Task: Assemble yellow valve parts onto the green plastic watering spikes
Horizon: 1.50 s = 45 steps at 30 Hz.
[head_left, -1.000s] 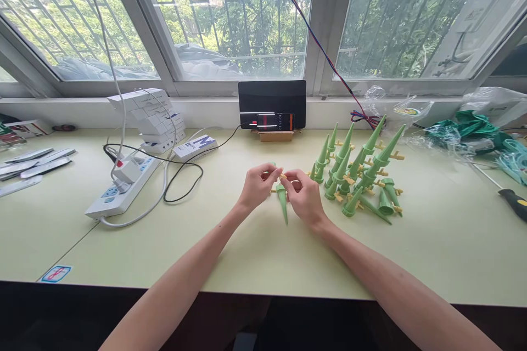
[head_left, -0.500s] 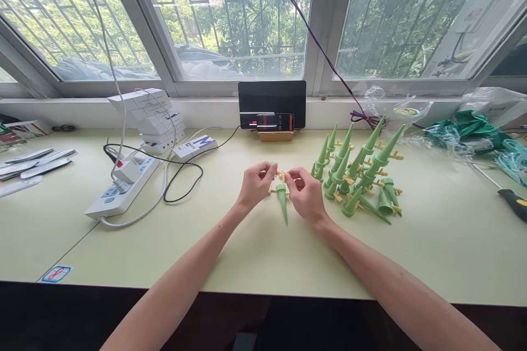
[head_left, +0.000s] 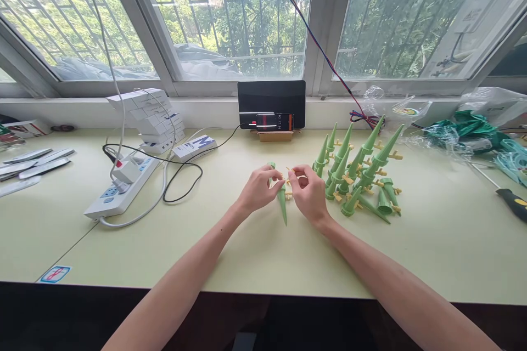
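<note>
My left hand (head_left: 259, 187) is closed around a green plastic piece (head_left: 271, 165), apparently a watering spike, mostly hidden by the fingers. Facing it, my right hand (head_left: 308, 192) pinches a small yellow valve piece (head_left: 289, 169) whose thin end sticks out above the fingertips. A small gap separates the two hands. Just below them a green watering spike (head_left: 282, 208) lies on the table with its point towards me, and a yellow valve part (head_left: 289, 195) shows at its side. To the right of my right hand stand several green spikes (head_left: 340, 173) with yellow valves, a few lying down.
A phone (head_left: 275, 122) leans on a dark tablet (head_left: 272, 96) at the back. On the left are a power strip (head_left: 109, 203), cables and stacked white boxes (head_left: 158, 120). A screwdriver (head_left: 513, 203) and plastic bags (head_left: 469, 129) lie at the right.
My hands have drawn slightly apart, and the yellow piece now shows upright at my right fingertips. My left hand has turned, its thumb lower, showing more of the green piece.
</note>
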Each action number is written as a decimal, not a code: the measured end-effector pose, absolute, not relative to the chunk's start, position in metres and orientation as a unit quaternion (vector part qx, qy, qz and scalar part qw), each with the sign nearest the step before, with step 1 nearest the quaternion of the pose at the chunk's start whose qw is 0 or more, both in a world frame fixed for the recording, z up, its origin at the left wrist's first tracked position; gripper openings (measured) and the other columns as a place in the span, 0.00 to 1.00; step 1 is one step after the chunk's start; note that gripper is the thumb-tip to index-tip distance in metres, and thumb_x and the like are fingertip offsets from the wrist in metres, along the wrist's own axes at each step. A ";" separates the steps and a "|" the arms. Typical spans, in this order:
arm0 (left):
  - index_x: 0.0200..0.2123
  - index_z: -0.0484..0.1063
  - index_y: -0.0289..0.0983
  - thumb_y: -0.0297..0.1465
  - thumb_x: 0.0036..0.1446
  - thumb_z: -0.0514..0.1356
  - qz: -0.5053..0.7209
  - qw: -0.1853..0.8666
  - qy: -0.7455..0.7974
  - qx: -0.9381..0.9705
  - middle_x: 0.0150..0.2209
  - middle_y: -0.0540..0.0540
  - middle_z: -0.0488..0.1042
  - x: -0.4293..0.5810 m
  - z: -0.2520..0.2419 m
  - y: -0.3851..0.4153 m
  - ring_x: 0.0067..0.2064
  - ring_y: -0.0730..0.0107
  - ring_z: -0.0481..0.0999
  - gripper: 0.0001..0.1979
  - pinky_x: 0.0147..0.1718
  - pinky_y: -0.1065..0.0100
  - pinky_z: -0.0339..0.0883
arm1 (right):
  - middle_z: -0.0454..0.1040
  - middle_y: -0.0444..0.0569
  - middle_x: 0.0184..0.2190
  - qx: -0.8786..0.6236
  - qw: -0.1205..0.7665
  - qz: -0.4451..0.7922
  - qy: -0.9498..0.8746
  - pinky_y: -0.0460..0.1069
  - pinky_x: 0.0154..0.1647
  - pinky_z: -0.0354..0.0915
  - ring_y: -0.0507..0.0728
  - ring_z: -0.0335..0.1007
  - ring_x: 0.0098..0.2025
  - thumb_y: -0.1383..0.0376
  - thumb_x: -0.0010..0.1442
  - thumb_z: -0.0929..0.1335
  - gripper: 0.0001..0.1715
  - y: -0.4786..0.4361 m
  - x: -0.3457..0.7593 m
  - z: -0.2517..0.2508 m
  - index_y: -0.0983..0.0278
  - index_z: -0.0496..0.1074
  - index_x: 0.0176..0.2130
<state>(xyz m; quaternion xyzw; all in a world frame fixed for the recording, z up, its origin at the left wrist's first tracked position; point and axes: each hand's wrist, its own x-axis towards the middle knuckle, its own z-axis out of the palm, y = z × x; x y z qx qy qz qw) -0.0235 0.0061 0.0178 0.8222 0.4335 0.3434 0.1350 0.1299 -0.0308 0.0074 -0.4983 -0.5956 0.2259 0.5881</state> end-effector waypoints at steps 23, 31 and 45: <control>0.27 0.70 0.38 0.34 0.58 0.59 0.265 0.130 0.440 0.848 0.34 0.47 0.71 -0.025 0.012 0.006 0.29 0.70 0.69 0.09 0.29 0.66 0.62 | 0.75 0.46 0.30 -0.503 0.569 0.228 -0.609 0.47 0.22 0.60 0.49 0.62 0.18 0.56 0.63 0.64 0.13 -0.029 0.130 0.006 0.63 0.68 0.36; 0.32 0.72 0.38 0.33 0.58 0.59 0.301 0.135 0.441 0.835 0.35 0.47 0.71 -0.025 0.011 0.007 0.27 0.73 0.67 0.05 0.31 0.66 0.63 | 0.76 0.47 0.31 -0.499 0.571 0.238 -0.607 0.47 0.22 0.62 0.49 0.63 0.18 0.55 0.63 0.64 0.13 -0.030 0.130 0.006 0.62 0.68 0.37; 0.36 0.66 0.39 0.32 0.62 0.55 0.400 0.150 0.451 0.784 0.38 0.47 0.69 -0.023 0.016 0.008 0.27 0.75 0.68 0.04 0.28 0.70 0.65 | 0.76 0.48 0.34 -0.517 0.557 0.218 -0.612 0.48 0.26 0.63 0.50 0.64 0.20 0.56 0.65 0.62 0.14 -0.027 0.131 0.004 0.63 0.70 0.39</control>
